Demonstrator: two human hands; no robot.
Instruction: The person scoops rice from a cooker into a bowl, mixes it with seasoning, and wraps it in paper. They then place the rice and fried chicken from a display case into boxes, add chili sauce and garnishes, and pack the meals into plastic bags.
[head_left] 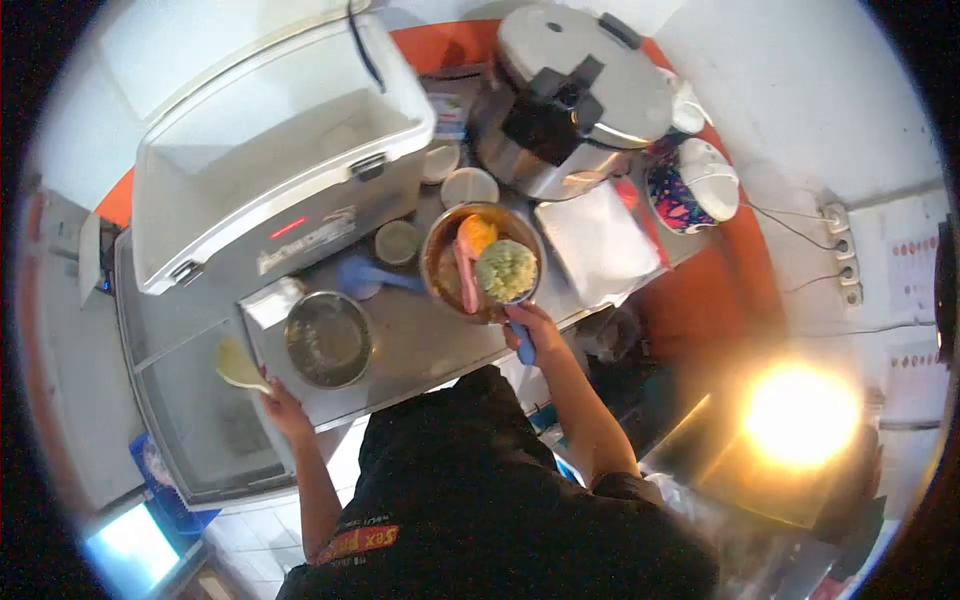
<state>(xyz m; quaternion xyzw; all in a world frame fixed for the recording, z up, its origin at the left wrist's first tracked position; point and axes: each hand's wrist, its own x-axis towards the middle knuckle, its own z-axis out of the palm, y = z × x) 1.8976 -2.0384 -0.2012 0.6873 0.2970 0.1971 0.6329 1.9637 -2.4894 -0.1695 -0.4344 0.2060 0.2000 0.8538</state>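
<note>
At the lower left, my left hand (285, 408) is closed on the handle of a pale yellow paddle-like spoon (237, 362), slightly blurred. A steel bowl (328, 340) with clear liquid stands just right of it. My right hand (537, 332) grips the blue handle of a scoop (525, 347), whose head is heaped with pale green chopped food (506, 270). That heap overlaps the right side of a brown-stained metal bowl (437, 285). Inside this bowl lie an orange rounded item (477, 233) and a long pink item (465, 272). A blue utensil (372, 274) rests left of it.
A white-lined cooler box (285, 165) stands open at the back left, beside a large lidded rice cooker (570, 110). Small round containers (469, 187) sit before them. White paper sheets (605, 240) and a floral pot (692, 188) are at right, near wired sockets (845, 255).
</note>
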